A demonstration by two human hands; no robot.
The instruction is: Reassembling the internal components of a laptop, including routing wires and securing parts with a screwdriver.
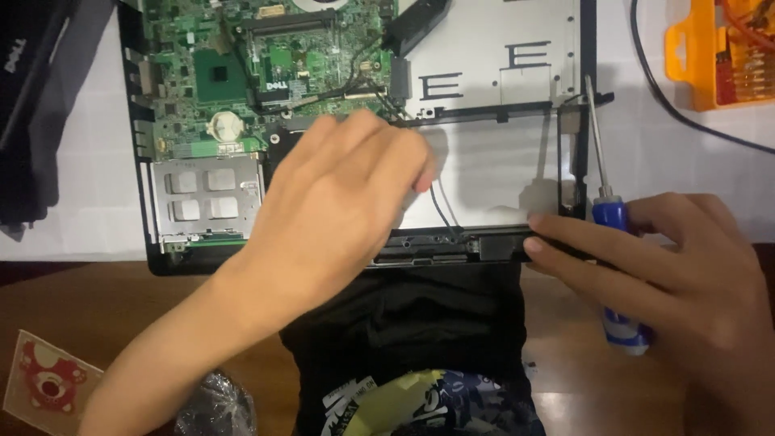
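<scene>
A view from above shows an opened laptop base (492,64) lying on a white sheet near the far edge of a wooden bench (137,315), its near rim just past the sheet's front edge. The left half of the base exposes a green circuit board (242,73) with a round silver coin cell (224,125), and below it sits a grey metal drive bay (202,194) with four square pads. The right half is a bare silver metal plate. The left hand (339,202) rests palm down over the middle of the base, fingers curled together with their tips pressed near thin black and white wires (440,206) that run down toward the front rim; whether the fingertips pinch a wire cannot be told. The right hand (678,274) lies at the base's near right corner, its fingers wrapped around the blue and white handle of a screwdriver (611,226) while two extended fingers press on the black front rim. The screwdriver's metal shaft points away from the person, along the base's right edge. An orange tool case (710,48) sits at the far right corner of the bench, with a black cable (670,105) curving beside it. A dark cloth (36,105) lies at the far left. A red and cream sticker (48,379) lies at the near left corner, and the person's black printed shirt fills the near middle.
</scene>
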